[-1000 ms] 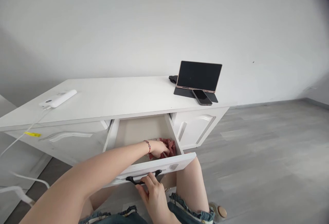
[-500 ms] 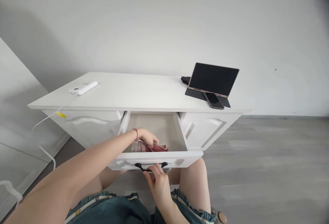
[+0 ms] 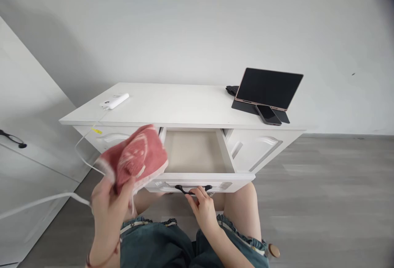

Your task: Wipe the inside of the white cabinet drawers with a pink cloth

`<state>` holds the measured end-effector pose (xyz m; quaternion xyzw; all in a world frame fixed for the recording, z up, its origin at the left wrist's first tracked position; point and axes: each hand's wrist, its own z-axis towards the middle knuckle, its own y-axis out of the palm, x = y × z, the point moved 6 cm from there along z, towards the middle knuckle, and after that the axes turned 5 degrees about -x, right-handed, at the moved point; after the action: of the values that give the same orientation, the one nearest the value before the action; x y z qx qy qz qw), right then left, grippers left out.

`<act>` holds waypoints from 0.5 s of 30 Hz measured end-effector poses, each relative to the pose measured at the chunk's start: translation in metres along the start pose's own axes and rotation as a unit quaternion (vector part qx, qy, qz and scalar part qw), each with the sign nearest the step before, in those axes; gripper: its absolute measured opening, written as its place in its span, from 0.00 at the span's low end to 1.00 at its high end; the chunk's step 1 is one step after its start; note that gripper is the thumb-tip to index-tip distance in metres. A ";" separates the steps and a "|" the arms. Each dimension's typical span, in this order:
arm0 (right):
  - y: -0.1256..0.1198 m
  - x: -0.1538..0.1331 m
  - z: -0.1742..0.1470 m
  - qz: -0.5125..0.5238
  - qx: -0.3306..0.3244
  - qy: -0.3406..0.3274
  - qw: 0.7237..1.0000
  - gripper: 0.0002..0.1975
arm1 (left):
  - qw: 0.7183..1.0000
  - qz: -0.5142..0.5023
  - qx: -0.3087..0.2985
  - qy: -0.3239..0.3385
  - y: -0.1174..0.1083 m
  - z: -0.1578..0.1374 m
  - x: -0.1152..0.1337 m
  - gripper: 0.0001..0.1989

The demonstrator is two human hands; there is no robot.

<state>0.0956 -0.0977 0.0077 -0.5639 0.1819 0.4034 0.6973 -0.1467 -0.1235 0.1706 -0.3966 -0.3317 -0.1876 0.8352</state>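
Note:
In my left hand (image 3: 109, 206) is a red and white patterned cloth (image 3: 138, 157), gripped by its lower edge and held up left of the drawer; it looks slightly blurred. The white drawer (image 3: 200, 151) is pulled out from the desk, and its pale bottom shows with nothing lying on it. My right hand (image 3: 203, 206) has its fingers curled round the black handle (image 3: 181, 188) on the drawer front.
On the white desk (image 3: 172, 104) stand a tablet (image 3: 269, 88) on a dark stand, a phone (image 3: 267, 115), a dark bundle (image 3: 232, 90) and a white device (image 3: 115, 101) with a cable. A white cabinet (image 3: 33, 149) is at the left.
My left hand has lifted the cloth out of the drawer and brought it to the left, where it hangs partly unfolded. My right hand stays on the handle. The view has shifted slightly.

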 end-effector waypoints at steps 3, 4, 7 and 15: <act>0.000 -0.001 0.001 0.009 -0.004 0.001 1.000 0.11 | 0.974 0.112 0.131 0.144 -0.004 -0.047 0.002 0.11; 0.000 -0.001 0.001 0.011 -0.004 0.002 1.000 0.11 | 0.965 0.125 0.124 0.196 0.010 -0.058 0.003 0.06; 0.000 -0.001 0.000 0.016 0.001 0.002 1.000 0.10 | 0.953 0.127 0.065 0.266 0.063 -0.074 -0.003 0.09; -0.004 -0.003 -0.002 0.050 -0.030 0.007 0.998 0.09 | 0.954 0.091 0.053 0.280 0.114 -0.083 -0.009 0.37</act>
<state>0.0972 -0.1011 0.0121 -0.5778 0.2026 0.4390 0.6576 -0.0541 -0.1183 0.0645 -0.3120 -0.0569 -0.1968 0.9277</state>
